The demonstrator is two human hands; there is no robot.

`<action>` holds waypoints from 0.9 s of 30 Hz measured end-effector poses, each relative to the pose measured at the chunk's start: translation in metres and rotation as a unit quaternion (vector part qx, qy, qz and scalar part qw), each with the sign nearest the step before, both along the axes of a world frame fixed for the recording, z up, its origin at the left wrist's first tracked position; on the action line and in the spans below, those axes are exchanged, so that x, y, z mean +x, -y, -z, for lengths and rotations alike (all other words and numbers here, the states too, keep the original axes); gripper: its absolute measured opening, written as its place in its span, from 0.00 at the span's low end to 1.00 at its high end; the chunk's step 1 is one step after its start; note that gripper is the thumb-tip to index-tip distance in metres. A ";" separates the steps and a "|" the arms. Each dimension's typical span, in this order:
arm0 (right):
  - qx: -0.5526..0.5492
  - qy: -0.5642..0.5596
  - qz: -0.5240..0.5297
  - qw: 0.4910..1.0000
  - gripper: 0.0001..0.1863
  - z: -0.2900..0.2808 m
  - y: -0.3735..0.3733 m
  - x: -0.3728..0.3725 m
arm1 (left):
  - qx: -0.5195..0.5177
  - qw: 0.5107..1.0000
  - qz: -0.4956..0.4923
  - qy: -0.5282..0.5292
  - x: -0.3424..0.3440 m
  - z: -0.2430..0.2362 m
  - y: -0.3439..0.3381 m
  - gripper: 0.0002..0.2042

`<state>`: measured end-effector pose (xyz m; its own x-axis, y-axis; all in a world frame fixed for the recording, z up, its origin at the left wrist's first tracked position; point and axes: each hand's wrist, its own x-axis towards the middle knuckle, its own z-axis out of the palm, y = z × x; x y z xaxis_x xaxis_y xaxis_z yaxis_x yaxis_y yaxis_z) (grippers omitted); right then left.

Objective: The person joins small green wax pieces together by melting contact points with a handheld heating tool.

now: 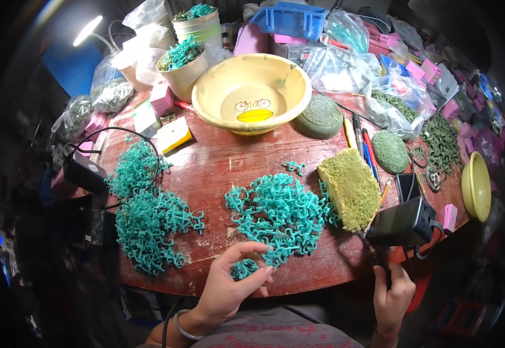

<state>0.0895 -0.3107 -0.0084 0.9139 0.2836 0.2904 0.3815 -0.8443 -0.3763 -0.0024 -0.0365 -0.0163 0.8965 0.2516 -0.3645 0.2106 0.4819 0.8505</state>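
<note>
A red bench (206, 148), its paint worn through in pale patches, spreads across the view. Near its far side stands a wide yellow basin (206, 107) — a cartoon face with a yellow mouth shows on its inside bottom. To the left lies a long heap of small branching teal pieces (151, 229), with a black cable arching over its upper part. A second pile of the same teal pieces (284, 211) sits at the middle of the bench, directly in front of the person. Just right of that pile is a thick, rough yellow-green sponge (354, 188).

The left hand (246, 269) is at the near edge of the middle pile, thumb and fingers curved about a few teal pieces (I cannot tell whether it grips any of them). The right hand (392, 290), well apart from it, is closed on a slim dark tool (372, 250) that points up toward the sponge, partly lost in shadow. Beyond that hand sits a black box-shaped device (400, 223); a round green stone (319, 117) rests beside the basin. Smallest of all — a little teal cluster (294, 167) lies apart, above the middle pile.
</note>
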 end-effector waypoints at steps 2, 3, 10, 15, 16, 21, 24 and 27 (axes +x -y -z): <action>0.036 0.027 0.018 0.999 0.12 0.006 -0.001 0.001 | 0.005 1.000 -0.001 -0.005 -0.001 -0.002 0.000 0.15; 0.069 0.054 0.037 0.995 0.11 0.009 -0.001 0.001 | -0.003 1.000 -0.004 -0.008 0.000 -0.001 0.000 0.15; -0.014 0.078 0.000 0.997 0.11 0.011 -0.009 0.002 | -0.019 1.000 -0.013 -0.007 -0.001 0.000 -0.001 0.17; 0.129 0.056 -0.107 0.984 0.15 0.022 -0.019 -0.003 | -0.011 1.000 -0.007 -0.009 0.001 0.001 0.000 0.16; 0.133 0.038 -0.148 0.979 0.15 0.022 -0.027 -0.004 | -0.012 1.000 -0.009 -0.009 0.001 0.001 0.000 0.17; 0.138 0.006 -0.243 0.960 0.14 0.032 -0.051 -0.001 | -0.009 1.000 -0.016 -0.012 0.001 0.000 0.000 0.18; 0.145 0.013 -0.247 0.958 0.15 0.036 -0.051 -0.002 | -0.010 1.000 -0.014 0.000 0.000 0.003 -0.001 0.18; 0.128 -0.022 -0.230 0.965 0.17 0.032 -0.053 -0.005 | -0.015 1.000 -0.009 0.006 0.000 0.004 -0.002 0.17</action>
